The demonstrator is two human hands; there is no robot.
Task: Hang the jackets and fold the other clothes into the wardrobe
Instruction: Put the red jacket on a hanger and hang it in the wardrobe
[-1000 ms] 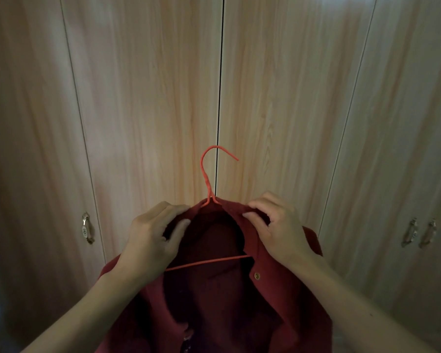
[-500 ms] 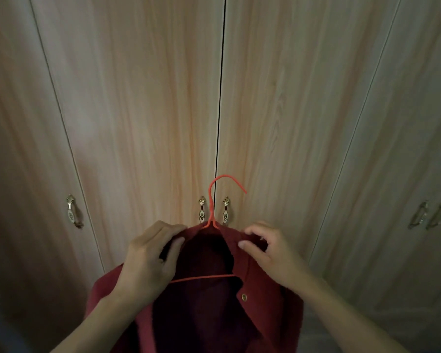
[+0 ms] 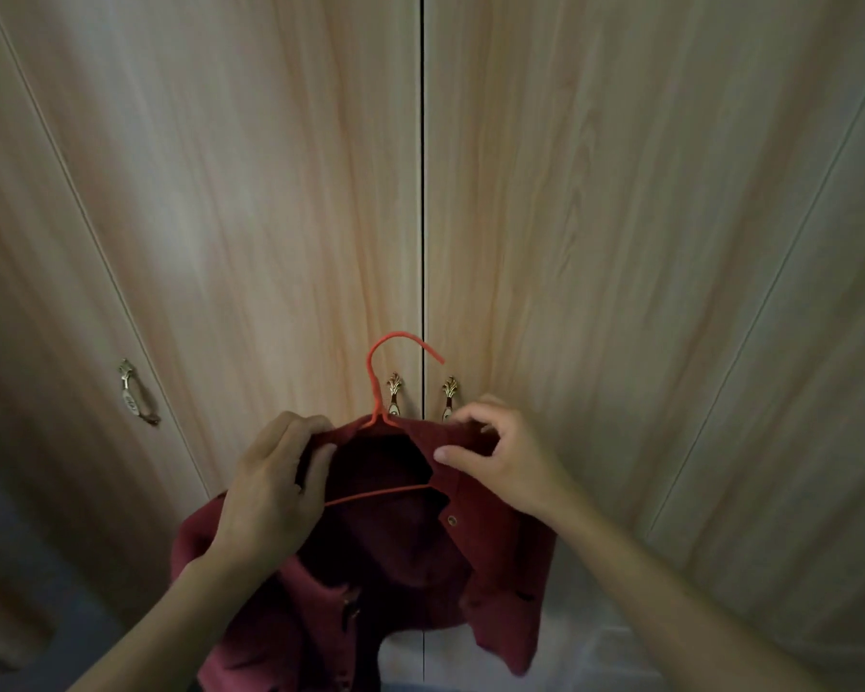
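Observation:
A dark red jacket (image 3: 495,551) hangs on a thin red wire hanger (image 3: 378,387), held up in front of the closed wardrobe doors (image 3: 280,192). My left hand (image 3: 270,486) grips the jacket's left collar and shoulder together with the hanger. My right hand (image 3: 500,462) pinches the right side of the collar, its fingers partly lifted off the cloth. The hanger's hook stands upright just left of the gap between the two middle doors. The jacket's lower part drops out of view at the bottom.
Two small metal handles (image 3: 394,392) (image 3: 449,394) flank the middle gap, right behind the collar. Another handle (image 3: 133,392) sits on the left door. Pale wood-grain doors fill the view; a strip of floor (image 3: 1,566) shows at the lower left.
The view has tilted up and the middle door handles have come into sight. The jacket and hanger now sit lower in frame. My right fingers have loosened on the collar.

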